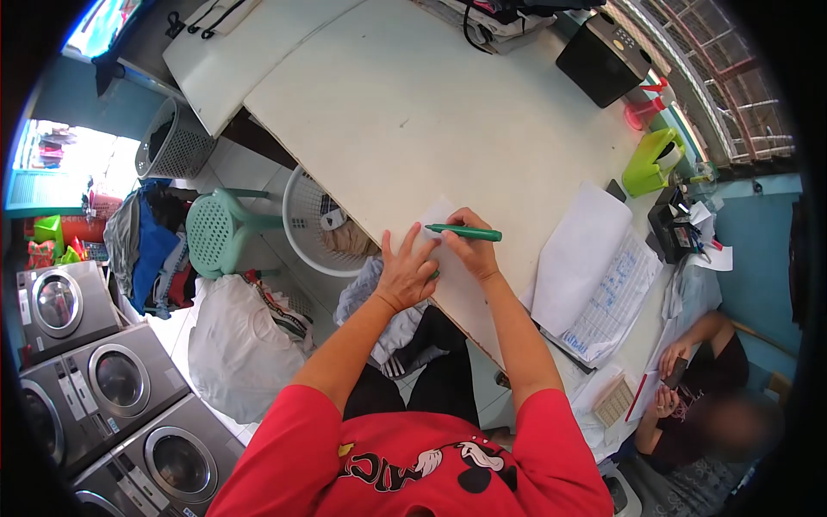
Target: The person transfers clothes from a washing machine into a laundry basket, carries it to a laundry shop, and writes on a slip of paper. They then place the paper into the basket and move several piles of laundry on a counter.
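Observation:
A green marker (469,232) is held in my right hand (472,252), its tip pointing left onto a small white slip of paper (438,211) at the table's near edge. My left hand (408,269) rests beside the tip, fingers partly spread and touching the slip's edge. A small green piece that looks like the marker cap (434,275) shows between the left hand's fingers. Both hands lie over the white table (370,112). What is written on the slip is too small to make out.
An open notebook (607,297) with handwriting lies to the right. Near a green container (652,162) stands a black box (603,59). A laundry basket (297,220), a green stool (215,233) and washing machines (121,379) are on the left. Another person (715,370) sits at right.

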The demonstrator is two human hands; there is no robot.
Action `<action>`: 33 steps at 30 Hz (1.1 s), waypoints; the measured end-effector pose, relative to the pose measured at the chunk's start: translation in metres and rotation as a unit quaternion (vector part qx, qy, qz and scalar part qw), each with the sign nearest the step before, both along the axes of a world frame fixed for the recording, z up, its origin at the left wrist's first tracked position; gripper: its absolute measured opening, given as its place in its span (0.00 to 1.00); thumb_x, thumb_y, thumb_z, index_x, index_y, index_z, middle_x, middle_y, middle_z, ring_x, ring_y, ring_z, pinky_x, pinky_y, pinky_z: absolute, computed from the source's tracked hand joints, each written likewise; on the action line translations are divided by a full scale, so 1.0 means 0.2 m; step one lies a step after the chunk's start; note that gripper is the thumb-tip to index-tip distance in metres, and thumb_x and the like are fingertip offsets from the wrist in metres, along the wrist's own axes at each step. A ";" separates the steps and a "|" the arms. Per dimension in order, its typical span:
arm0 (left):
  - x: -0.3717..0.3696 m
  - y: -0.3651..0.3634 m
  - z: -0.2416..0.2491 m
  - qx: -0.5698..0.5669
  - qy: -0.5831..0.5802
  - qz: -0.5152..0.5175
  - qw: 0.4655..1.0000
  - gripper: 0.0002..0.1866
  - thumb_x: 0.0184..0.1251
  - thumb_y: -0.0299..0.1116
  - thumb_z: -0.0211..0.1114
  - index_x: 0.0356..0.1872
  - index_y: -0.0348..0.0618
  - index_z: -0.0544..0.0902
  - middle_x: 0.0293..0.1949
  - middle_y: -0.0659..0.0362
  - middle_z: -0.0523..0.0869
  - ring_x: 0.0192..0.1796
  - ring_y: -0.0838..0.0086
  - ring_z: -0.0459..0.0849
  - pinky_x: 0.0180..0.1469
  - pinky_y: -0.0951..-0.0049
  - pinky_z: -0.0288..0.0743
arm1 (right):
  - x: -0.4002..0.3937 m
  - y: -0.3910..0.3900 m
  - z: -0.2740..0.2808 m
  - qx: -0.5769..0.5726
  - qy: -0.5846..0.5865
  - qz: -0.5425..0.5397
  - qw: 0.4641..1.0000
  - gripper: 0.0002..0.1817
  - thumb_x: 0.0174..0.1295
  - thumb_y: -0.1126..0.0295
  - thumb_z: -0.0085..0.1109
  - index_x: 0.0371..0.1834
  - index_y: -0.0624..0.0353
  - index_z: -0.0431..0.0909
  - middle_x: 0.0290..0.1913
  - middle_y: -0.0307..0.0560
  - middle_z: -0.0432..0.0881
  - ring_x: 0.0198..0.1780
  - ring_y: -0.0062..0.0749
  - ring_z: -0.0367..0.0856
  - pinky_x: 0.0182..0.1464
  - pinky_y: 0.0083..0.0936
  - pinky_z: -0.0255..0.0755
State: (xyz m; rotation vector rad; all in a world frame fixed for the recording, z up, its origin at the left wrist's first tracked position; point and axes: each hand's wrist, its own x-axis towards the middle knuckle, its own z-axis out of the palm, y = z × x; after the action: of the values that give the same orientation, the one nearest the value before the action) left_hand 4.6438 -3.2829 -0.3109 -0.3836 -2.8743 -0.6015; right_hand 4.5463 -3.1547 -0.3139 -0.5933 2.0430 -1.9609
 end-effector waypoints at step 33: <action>0.00 0.00 0.00 0.007 -0.008 0.006 1.000 0.09 0.39 0.40 0.56 0.21 0.50 0.69 0.51 0.63 0.65 0.61 0.56 0.52 0.51 0.37 0.36 | -0.01 0.02 -0.01 0.007 -0.049 0.009 0.999 0.07 0.42 0.72 0.52 0.22 0.61 0.66 0.22 0.38 0.67 0.26 0.20 0.63 0.28 0.17 0.60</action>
State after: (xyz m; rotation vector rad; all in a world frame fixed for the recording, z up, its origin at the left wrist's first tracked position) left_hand 4.6434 -3.2823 -0.3111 -0.3613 -2.8840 -0.6237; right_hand 4.5435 -3.1517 -0.3156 -0.5007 1.9829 -1.9248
